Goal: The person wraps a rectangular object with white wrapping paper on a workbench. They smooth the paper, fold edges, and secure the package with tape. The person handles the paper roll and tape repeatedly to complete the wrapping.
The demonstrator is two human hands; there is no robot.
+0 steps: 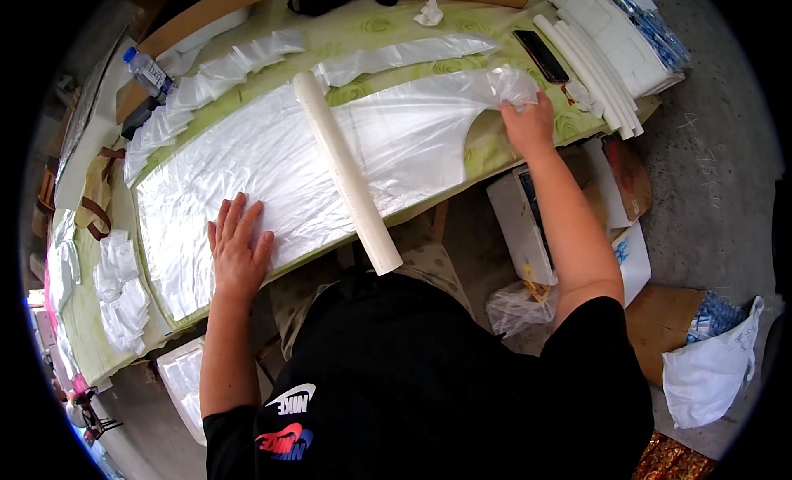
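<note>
A large stack of thin clear plastic bags (247, 183) lies flattened along the table, its right end narrowing to a bunched tip. My left hand (238, 253) rests palm down on the left part of the bags, fingers spread. At the right end, my right hand (530, 127) is closed on the gathered plastic; its fingertips are partly hidden under the crumpled film. Between my hands, a long off-white tube (346, 175) lies across the bags, its near end jutting past the table's front edge.
Folded plastic strips (404, 58) lie behind the bags on the green patterned tablecloth (375, 25). A black phone (541, 56) and several white tubes (598, 80) are at the right. A water bottle (150, 72) stands at the far left. Cardboard boxes (668, 319) sit on the floor.
</note>
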